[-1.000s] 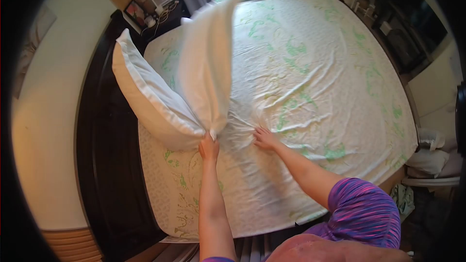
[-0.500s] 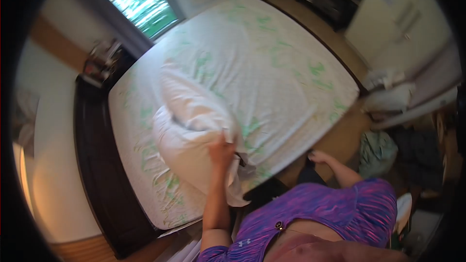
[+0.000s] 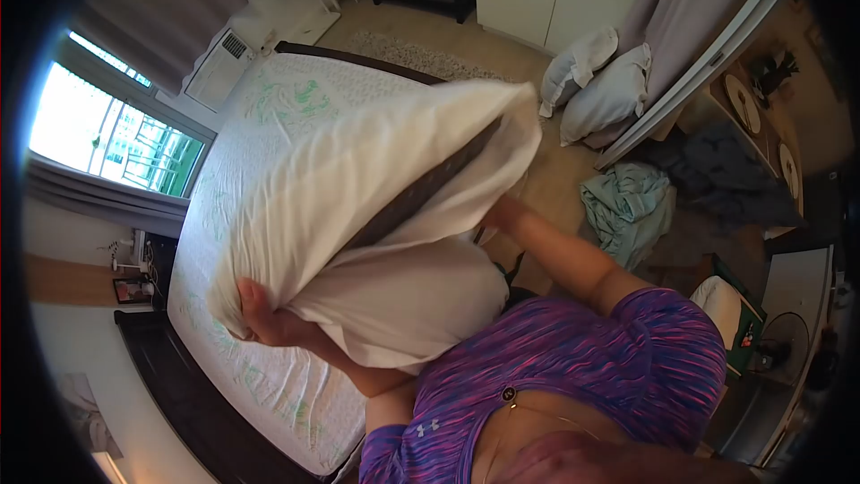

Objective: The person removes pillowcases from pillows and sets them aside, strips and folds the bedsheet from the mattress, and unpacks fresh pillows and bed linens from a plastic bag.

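Note:
A large white pillow [image 3: 394, 296] is held up in front of my body, over the near side of the bed. It is folded, and a dark grey strip shows in the fold. My left hand [image 3: 264, 315] grips its left end, with the thumb on the outside and cloth bunched in the fingers. At the pillow's right side, my right hand [image 3: 503, 215] holds the edge from behind; most of its fingers are hidden by the cloth. Underneath lies the mattress [image 3: 242, 161] in a white cover with green print.
A dark headboard [image 3: 188, 394] stands at the left, and a window [image 3: 116, 125] beyond the bed. Two pale pillows [image 3: 596, 81] lean by a curtain on the floor. Crumpled light-green cloth [image 3: 627, 206] lies to my right, beside a dark cloth heap [image 3: 726, 170].
The pillow has come up off the mattress toward my body. My right hand has moved from my side to the pillow, and my left hand now grips its left end. The view has turned right.

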Demonstrator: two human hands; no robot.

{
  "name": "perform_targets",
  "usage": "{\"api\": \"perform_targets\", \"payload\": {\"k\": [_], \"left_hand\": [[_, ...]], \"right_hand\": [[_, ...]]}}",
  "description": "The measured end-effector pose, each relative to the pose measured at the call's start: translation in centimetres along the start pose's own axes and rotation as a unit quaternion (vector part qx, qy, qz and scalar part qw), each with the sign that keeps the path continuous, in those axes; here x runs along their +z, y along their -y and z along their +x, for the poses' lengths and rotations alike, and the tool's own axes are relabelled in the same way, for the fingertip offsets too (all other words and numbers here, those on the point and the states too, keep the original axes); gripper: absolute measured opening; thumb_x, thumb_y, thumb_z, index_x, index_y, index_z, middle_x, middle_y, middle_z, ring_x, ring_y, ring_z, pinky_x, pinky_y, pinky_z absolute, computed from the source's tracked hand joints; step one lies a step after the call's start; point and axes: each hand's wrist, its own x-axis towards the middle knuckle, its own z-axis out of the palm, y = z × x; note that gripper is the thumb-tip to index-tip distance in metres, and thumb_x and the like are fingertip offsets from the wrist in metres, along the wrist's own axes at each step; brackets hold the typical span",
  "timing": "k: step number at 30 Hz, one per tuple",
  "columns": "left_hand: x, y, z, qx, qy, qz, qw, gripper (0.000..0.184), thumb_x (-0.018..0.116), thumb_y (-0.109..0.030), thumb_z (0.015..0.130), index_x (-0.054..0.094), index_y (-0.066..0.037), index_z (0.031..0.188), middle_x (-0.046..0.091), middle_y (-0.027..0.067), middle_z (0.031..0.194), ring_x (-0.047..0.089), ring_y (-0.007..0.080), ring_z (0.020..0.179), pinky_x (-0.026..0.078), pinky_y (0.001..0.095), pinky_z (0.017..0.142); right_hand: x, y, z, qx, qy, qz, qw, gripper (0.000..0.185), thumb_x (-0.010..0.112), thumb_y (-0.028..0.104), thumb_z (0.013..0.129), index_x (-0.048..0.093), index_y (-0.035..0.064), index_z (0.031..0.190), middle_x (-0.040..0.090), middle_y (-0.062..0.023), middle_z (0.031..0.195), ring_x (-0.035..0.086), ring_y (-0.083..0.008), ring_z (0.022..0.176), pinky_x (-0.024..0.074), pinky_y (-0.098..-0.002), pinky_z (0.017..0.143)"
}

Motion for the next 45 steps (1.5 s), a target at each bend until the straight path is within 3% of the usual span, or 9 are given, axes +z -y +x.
{"api": "perform_targets", "payload": {"k": [7, 9, 13, 16, 21, 26, 33, 43, 45], "left_hand": [[1.2, 4.8, -1.8, 0.003, 0.072, -0.036, 0.997, 0.037, 0.059, -0.014, 0.068, 0.054, 0.006, 0.098, 0.055, 0.0140, 0.095, 0.053, 0.0195, 0.084, 0.042, 0.0296, 0.080], [1.6, 4.7, -2.9, -0.302, 0.152, -0.093, 0.937, 0.039, 0.059, -0.020, 0.071, 0.053, 0.005, 0.100, 0.057, 0.0134, 0.092, 0.053, 0.0205, 0.086, 0.042, 0.0319, 0.081], [-9.1, 18.1, -4.9, -0.375, 0.278, 0.386, 0.796, 0.053, 0.058, -0.037, 0.074, 0.052, 0.007, 0.102, 0.058, 0.0169, 0.093, 0.054, 0.0246, 0.087, 0.041, 0.0343, 0.076], [-16.4, 27.6, -10.0, -0.336, 0.293, 0.501, 0.742, 0.051, 0.056, -0.034, 0.076, 0.050, 0.009, 0.104, 0.055, 0.0200, 0.097, 0.052, 0.0265, 0.089, 0.040, 0.0353, 0.077], [-16.2, 29.6, -6.0, -0.244, 0.339, 0.508, 0.753, 0.044, 0.054, -0.030, 0.077, 0.053, 0.007, 0.100, 0.057, 0.0236, 0.090, 0.053, 0.0339, 0.088, 0.039, 0.0378, 0.076], [-16.6, 27.3, -2.5, -0.452, 0.344, 0.435, 0.699, 0.033, 0.058, -0.022, 0.074, 0.055, 0.000, 0.098, 0.058, 0.0051, 0.077, 0.055, 0.0116, 0.064, 0.042, 0.0251, 0.055], [-14.6, 28.5, -1.1, -0.339, 0.405, 0.551, 0.647, 0.039, 0.059, -0.029, 0.069, 0.057, 0.008, 0.084, 0.058, 0.0136, 0.070, 0.056, 0.0200, 0.062, 0.044, 0.0314, 0.056], [2.1, 19.1, -7.3, -0.360, 0.246, 0.366, 0.822, 0.062, 0.065, -0.036, 0.071, 0.043, 0.016, 0.100, 0.054, 0.0186, 0.092, 0.053, 0.0213, 0.084, 0.042, 0.0301, 0.072], [6.8, 18.1, -10.2, -0.364, 0.236, 0.310, 0.846, 0.059, 0.066, -0.031, 0.071, 0.043, 0.014, 0.101, 0.054, 0.0175, 0.093, 0.053, 0.0207, 0.084, 0.042, 0.0292, 0.073]], "right_hand": [[-0.7, 12.1, 0.2, -0.049, 0.105, 0.019, 0.993, 0.068, 0.034, 0.059, 0.079, 0.037, 0.0075, 0.124, 0.045, -0.0104, 0.121, 0.043, -0.0266, 0.111, 0.0338, -0.0409, 0.092], [-4.0, 12.9, 0.3, 0.007, 0.141, 0.034, 0.989, 0.068, 0.035, 0.058, 0.079, 0.037, 0.0067, 0.123, 0.045, -0.0106, 0.120, 0.043, -0.0263, 0.110, 0.0342, -0.0398, 0.092], [-15.0, 6.7, 1.5, 0.066, -0.112, -0.035, 0.991, 0.066, 0.041, 0.055, 0.078, 0.040, 0.0040, 0.121, 0.048, -0.0130, 0.117, 0.049, -0.0251, 0.104, 0.0367, -0.0358, 0.091], [-22.0, -2.5, 0.6, 0.238, -0.307, -0.094, 0.917, 0.055, 0.052, 0.046, 0.076, 0.045, 0.0058, 0.113, 0.054, -0.0134, 0.103, 0.055, -0.0227, 0.091, 0.0444, -0.0369, 0.079], [-25.9, -8.5, 0.9, 0.280, -0.256, -0.182, 0.907, 0.041, 0.059, 0.034, 0.074, 0.046, 0.0068, 0.102, 0.054, -0.0068, 0.087, 0.053, -0.0176, 0.072, 0.0468, -0.0280, 0.061], [-23.7, -9.3, 2.0, 0.362, -0.331, -0.182, 0.852, 0.036, 0.062, 0.027, 0.073, 0.045, 0.0073, 0.098, 0.051, -0.0051, 0.080, 0.053, -0.0177, 0.061, 0.0467, -0.0313, 0.055], [-22.3, -8.7, 3.8, 0.328, -0.222, -0.238, 0.887, 0.031, 0.053, 0.023, 0.081, 0.044, 0.0041, 0.105, 0.052, -0.0060, 0.083, 0.054, -0.0165, 0.062, 0.0480, -0.0281, 0.055], [-22.6, 10.3, 0.8, 0.187, -0.051, -0.555, 0.809, 0.037, 0.051, 0.035, 0.081, 0.059, -0.0007, 0.084, 0.058, -0.0043, 0.071, 0.054, -0.0123, 0.058, 0.0452, -0.0259, 0.052], [-22.0, 15.3, 0.9, 0.103, -0.163, -0.380, 0.905, 0.033, 0.051, 0.031, 0.080, 0.060, -0.0005, 0.084, 0.059, -0.0029, 0.073, 0.054, -0.0120, 0.063, 0.0450, -0.0259, 0.055]]}}
